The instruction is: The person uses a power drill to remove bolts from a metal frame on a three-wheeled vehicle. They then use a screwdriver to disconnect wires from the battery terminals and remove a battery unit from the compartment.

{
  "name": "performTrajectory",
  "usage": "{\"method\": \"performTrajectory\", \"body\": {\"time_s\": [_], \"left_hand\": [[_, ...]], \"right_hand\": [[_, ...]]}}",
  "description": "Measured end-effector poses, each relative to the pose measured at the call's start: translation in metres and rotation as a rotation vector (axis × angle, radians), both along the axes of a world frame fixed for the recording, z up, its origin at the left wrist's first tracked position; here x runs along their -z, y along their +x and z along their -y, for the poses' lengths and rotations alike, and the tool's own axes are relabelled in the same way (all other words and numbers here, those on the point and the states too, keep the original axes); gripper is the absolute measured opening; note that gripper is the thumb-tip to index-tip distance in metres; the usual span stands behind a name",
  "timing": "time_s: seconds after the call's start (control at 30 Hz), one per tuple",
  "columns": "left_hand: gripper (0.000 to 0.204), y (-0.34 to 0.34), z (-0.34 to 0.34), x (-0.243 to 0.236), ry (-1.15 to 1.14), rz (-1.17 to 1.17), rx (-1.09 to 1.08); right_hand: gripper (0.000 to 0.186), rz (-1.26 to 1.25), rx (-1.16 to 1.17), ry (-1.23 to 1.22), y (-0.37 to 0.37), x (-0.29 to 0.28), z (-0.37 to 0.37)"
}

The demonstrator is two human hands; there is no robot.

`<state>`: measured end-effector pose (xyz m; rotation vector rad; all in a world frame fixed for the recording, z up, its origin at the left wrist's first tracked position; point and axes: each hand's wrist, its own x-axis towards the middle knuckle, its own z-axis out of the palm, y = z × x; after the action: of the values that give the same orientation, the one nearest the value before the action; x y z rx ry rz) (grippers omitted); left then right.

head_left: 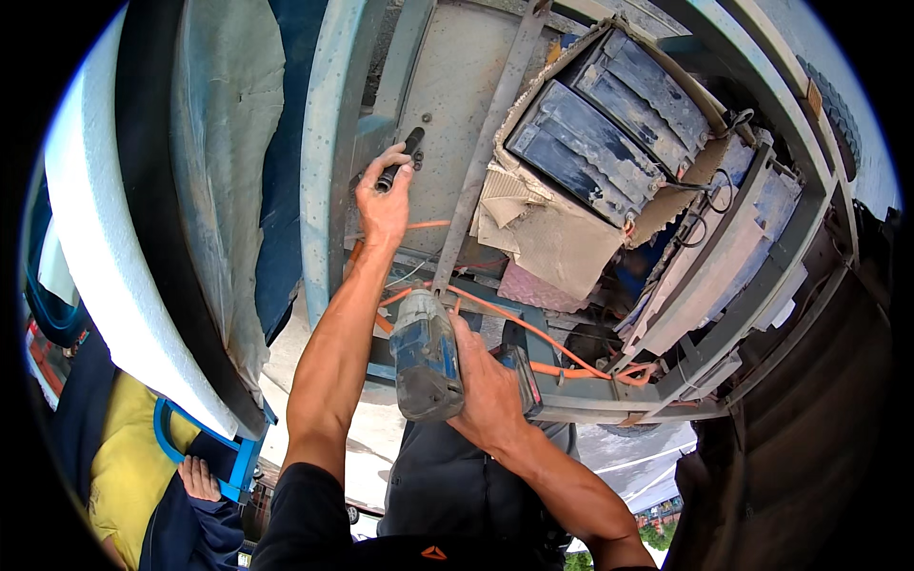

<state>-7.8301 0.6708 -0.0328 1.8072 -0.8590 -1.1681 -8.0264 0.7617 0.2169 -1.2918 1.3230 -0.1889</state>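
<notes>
My left hand [386, 202] is closed round a short black cylindrical tool [412, 143], whose exact kind I cannot make out. The tool slants over a dirty light metal panel [462, 81] inside a blue-grey metal frame [328, 124]. Dark bolt-like fittings show on the panel beside its tip. Lower down, my right hand [487, 395] grips a worn blue and black cordless power drill [425, 366] by the handle. The drill's nose points up toward the frame's crossbar [487, 152], and whether it touches cannot be told.
Dark, dusty batteries [581, 147] sit in a torn cardboard box [552, 233] to the right. An orange cable [533, 331] runs along the frame's near side. At lower left, another person's hand [198, 478] rests by a blue metal frame piece [243, 466].
</notes>
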Motion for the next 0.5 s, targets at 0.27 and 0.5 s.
{"method": "performTrajectory", "body": {"time_s": [0.27, 0.5], "left_hand": [[0.013, -0.007, -0.005, -0.017, -0.049, -0.147, -0.018], [0.034, -0.026, 0.004, -0.047, 0.054, -0.470, -0.394]], "right_hand": [[0.106, -0.062, 0.029, 0.078, -0.034, 0.004, -0.028], [0.104, -0.052, 0.075, 0.147, -0.054, 0.001, -0.024]]}}
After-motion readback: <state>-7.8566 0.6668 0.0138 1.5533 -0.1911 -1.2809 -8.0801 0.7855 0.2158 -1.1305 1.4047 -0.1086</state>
